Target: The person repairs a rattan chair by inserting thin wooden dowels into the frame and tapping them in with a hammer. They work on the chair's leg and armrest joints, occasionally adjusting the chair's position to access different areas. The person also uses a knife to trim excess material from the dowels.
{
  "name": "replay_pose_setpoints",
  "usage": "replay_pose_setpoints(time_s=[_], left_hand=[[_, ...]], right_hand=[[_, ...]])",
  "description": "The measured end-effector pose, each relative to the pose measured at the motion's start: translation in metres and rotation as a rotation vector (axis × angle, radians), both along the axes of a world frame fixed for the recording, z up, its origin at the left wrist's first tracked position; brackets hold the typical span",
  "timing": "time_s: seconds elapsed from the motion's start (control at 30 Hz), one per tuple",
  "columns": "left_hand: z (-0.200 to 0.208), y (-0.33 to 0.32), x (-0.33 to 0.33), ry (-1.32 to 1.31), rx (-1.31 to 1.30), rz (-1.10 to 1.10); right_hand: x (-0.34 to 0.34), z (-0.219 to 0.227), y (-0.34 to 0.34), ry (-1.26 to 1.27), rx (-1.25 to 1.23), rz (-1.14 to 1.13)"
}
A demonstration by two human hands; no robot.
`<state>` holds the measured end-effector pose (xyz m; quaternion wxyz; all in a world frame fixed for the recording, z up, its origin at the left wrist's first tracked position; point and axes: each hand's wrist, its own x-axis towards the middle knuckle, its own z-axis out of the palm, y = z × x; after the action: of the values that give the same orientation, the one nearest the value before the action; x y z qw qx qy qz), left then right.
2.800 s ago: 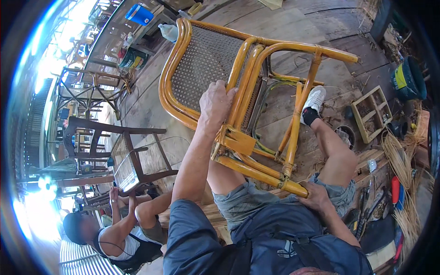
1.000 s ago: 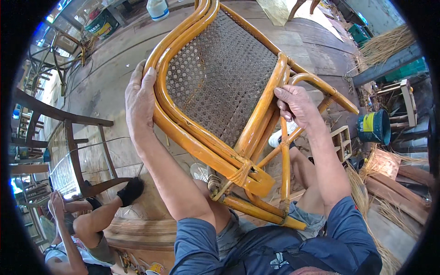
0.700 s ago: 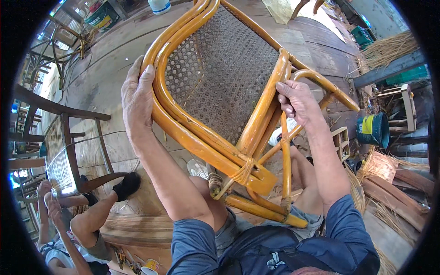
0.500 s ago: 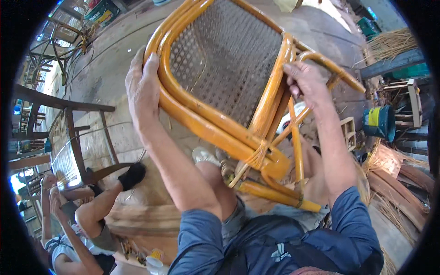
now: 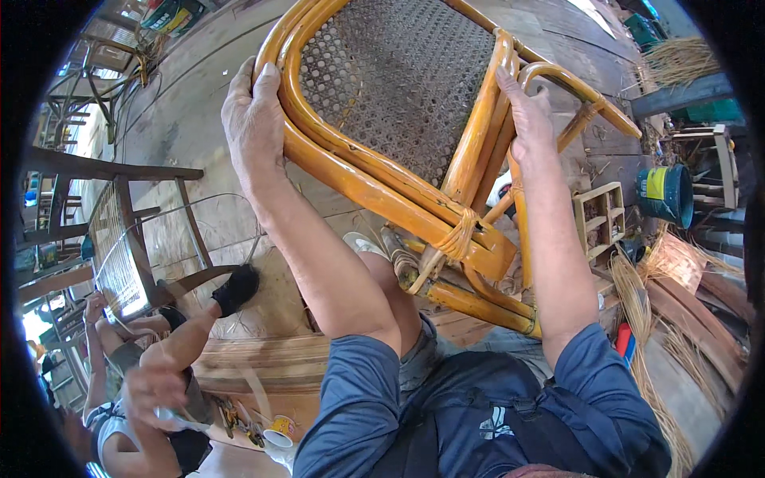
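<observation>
A glossy orange-yellow rattan chair (image 5: 362, 187) lies tilted in front of me, its woven cane panel (image 5: 398, 88) facing up. My left hand (image 5: 253, 119) grips the doubled, curved poles at the panel's left side, the thumb on top and the other fingers partly hidden behind. Across the panel, my right hand (image 5: 531, 115) holds the straight poles, thumb laid along them and fingers mostly out of sight behind. Cane strips form a binding (image 5: 460, 239) around the near corner joint, with a loose end below it. Part of the chair's lower frame is hidden by my right forearm.
At the left, a co-worker (image 5: 147, 398) sits near a dark wooden chair (image 5: 131, 231). A teal bucket (image 5: 673, 209) and a small wooden rack (image 5: 599, 215) stand at the right, beside long loose cane strands (image 5: 637, 350). Hand tools (image 5: 239, 418) and a yellow cup (image 5: 280, 430) lie lower left.
My right hand has gone from curled fingers beside the poles to a grip with its thumb along them. The chair has shifted slightly. The co-worker's blurred hand has swung toward me.
</observation>
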<state>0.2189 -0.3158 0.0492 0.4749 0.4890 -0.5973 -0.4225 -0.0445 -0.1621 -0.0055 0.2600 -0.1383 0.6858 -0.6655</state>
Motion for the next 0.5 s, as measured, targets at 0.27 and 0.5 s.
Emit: replay_pose_setpoints(time_s=[0.27,0.5], left_hand=[[-0.003,0.0,0.002,-0.014,-0.019,-0.007],[-0.004,0.0,-0.001,0.079,0.01,-0.018]], right_hand=[[0.01,0.011,-0.005,0.102,0.053,0.007],[-0.009,-0.006,-0.004,0.066,0.05,0.101]])
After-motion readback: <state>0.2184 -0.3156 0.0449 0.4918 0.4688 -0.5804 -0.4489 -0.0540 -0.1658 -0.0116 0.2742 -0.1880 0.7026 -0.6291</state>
